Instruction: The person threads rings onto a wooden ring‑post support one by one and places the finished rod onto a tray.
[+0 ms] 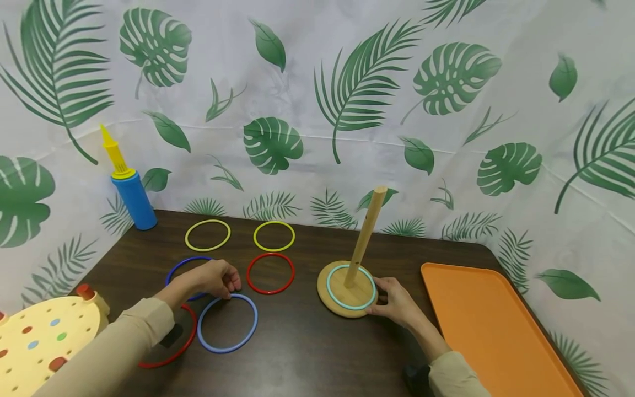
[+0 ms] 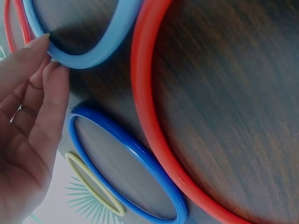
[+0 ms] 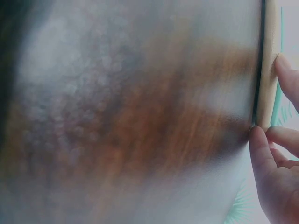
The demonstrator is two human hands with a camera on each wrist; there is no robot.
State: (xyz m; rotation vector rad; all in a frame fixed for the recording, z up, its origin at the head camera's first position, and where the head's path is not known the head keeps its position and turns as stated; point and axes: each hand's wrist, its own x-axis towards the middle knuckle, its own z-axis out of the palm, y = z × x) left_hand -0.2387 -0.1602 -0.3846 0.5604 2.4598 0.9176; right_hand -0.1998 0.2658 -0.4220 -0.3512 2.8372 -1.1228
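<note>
My left hand (image 1: 218, 277) pinches the far edge of a light blue ring (image 1: 256, 320) between thumb and fingers; the left wrist view shows this hand (image 2: 28, 121) on the ring (image 2: 86, 60). With my right hand (image 1: 401, 304) I hold the right edge of a round wooden base (image 1: 323, 295). From the base rises a wooden post (image 1: 366, 237), which looks tilted in the head view. A mint-green ring (image 1: 328, 285) lies on the base around the post. In the right wrist view, fingers and thumb of the hand (image 3: 280, 172) touch the base's rim (image 3: 267, 84).
Beside my left hand lie a dark blue ring (image 1: 171, 273) and red rings (image 1: 270, 292); yellow rings (image 1: 274, 222) lie behind. An orange tray (image 1: 486, 320) is at the right. A yellow pegged board (image 1: 44, 331) and a blue pump (image 1: 135, 201) stand at the left.
</note>
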